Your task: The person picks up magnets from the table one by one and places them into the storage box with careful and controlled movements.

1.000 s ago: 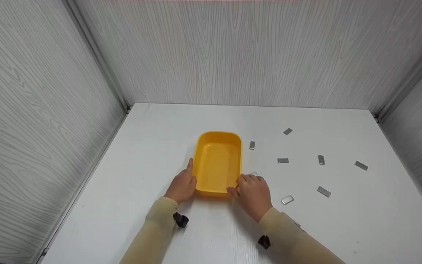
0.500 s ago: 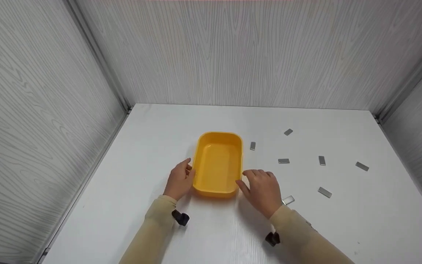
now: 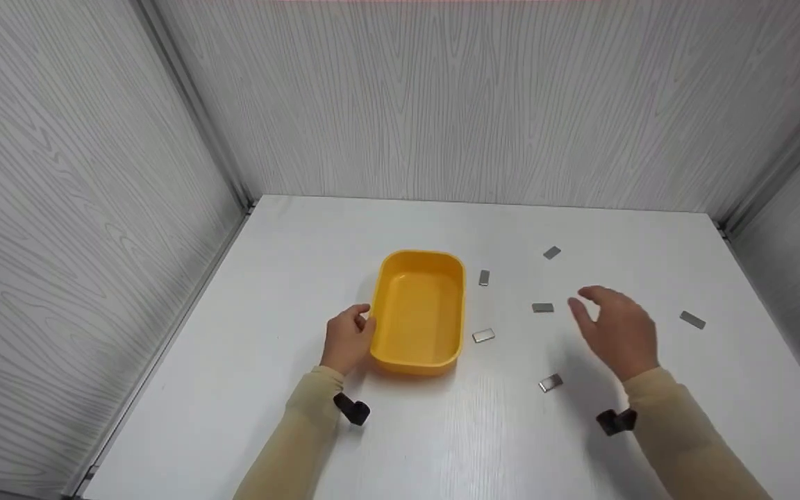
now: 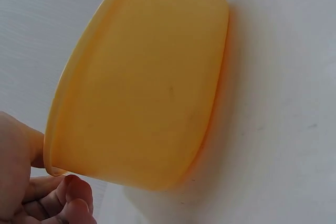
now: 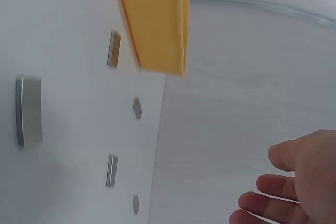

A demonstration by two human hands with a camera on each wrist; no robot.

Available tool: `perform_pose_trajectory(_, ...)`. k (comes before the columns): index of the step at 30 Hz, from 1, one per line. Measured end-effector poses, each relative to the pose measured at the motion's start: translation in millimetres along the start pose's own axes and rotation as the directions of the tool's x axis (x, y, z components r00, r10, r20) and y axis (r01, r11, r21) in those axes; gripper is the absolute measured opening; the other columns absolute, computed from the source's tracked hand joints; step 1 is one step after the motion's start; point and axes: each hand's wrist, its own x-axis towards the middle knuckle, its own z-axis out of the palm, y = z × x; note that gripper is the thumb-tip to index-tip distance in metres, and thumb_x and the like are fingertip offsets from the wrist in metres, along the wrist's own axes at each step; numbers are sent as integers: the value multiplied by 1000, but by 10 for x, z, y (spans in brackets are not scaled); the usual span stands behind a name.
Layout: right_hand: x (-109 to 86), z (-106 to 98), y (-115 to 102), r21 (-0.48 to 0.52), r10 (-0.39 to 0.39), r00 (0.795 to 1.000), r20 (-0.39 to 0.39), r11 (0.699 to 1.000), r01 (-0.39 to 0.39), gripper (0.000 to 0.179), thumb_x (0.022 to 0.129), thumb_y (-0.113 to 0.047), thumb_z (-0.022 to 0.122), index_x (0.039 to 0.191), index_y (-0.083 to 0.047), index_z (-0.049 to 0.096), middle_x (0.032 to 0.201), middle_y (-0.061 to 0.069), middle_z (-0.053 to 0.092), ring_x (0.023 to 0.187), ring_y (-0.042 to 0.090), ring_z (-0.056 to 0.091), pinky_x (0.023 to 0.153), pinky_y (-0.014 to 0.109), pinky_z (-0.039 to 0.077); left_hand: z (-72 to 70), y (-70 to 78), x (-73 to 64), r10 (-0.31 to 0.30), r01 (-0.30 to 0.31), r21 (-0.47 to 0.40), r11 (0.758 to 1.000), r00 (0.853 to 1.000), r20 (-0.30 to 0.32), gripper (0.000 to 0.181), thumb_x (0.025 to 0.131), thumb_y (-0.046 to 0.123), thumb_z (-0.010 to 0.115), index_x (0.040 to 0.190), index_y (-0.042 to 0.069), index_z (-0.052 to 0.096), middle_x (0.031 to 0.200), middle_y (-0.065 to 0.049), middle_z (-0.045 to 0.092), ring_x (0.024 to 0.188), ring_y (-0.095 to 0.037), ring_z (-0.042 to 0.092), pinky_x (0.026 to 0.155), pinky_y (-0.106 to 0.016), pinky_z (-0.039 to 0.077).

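Note:
A yellow rectangular plastic tub with rounded corners stands on the white table with nothing inside. My left hand holds its near left rim; in the left wrist view the thumb is on one side of the rim and curled fingers on the other. To the right, my right hand hovers over the table, thumb and fingers apart, holding nothing. Small silver rectangular metal pieces lie about it, such as one to its left and one nearer the front. The right hand and forearm hide part of the table.
More metal pieces lie beside the tub, by its far right side, farther back and at the right. Grey wood-patterned panels enclose the table at the back and both sides.
My right hand has left the tub's near right corner and moved right, above the metal pieces. It uncovers one piece beside the tub. My left hand stays at the left rim.

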Motion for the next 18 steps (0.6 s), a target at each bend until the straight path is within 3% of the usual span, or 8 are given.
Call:
perform_pose_trajectory(3, 2, -180, 306, 0, 99, 994, 45, 995, -99, 31, 94, -28, 61, 110, -1, 67, 102, 21, 68, 85, 37, 64, 68, 52, 50, 24, -9, 8, 5, -5, -13, 1000, 1000, -1, 30, 94, 16, 58, 120, 2, 64, 75, -3, 56, 62, -15, 49, 59, -27, 43)
perform_pose_trajectory(8, 7, -468, 821, 9, 229, 967, 107, 973, -232, 38, 96, -31, 58, 114, 2, 65, 105, 27, 65, 88, 42, 61, 69, 55, 46, 59, -15, 8, 12, -12, -27, 1000, 1000, 1, 29, 94, 16, 57, 119, 3, 65, 73, -3, 55, 62, -15, 49, 59, -27, 43)
perform_pose_trajectory(12, 10, -647, 1220, 10, 284, 950, 131, 958, -287, 42, 96, -32, 55, 116, 5, 64, 106, 28, 64, 94, 43, 58, 74, 55, 42, 70, -19, -11, 4, -4, -33, 999, 1000, 2, 29, 94, 16, 57, 119, 4, 65, 72, -3, 54, 61, -15, 48, 58, -27, 42)
perform_pose_trajectory(18, -11, -750, 1685, -3, 324, 929, 177, 944, -329, 45, 96, -31, 55, 118, 7, 61, 105, 28, 61, 95, 40, 55, 72, 43, 39, 66, -34, -21, 2, -3, -49, 999, 1000, -10, 28, 93, 15, 58, 118, 5, 66, 71, -2, 53, 61, -15, 47, 58, -27, 41)
